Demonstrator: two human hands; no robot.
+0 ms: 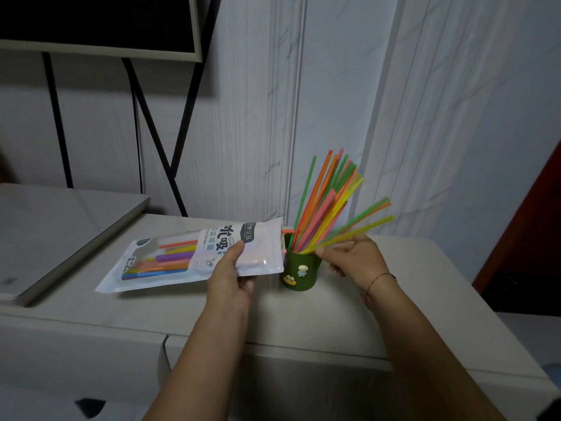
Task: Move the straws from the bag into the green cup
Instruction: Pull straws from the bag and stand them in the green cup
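- While the left hand (233,268) is gripping the bag (261,253) near its mouth, bagged straws (170,259) are lying inside it
- Right hand (349,256) is pinching leaning straws (364,228), their lower ends sitting in the green cup (300,278) just left of its fingers

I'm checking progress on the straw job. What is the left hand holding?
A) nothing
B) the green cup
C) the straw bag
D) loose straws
C: the left hand grips the bag near its open end, while the right hand holds loose straws at the green cup.
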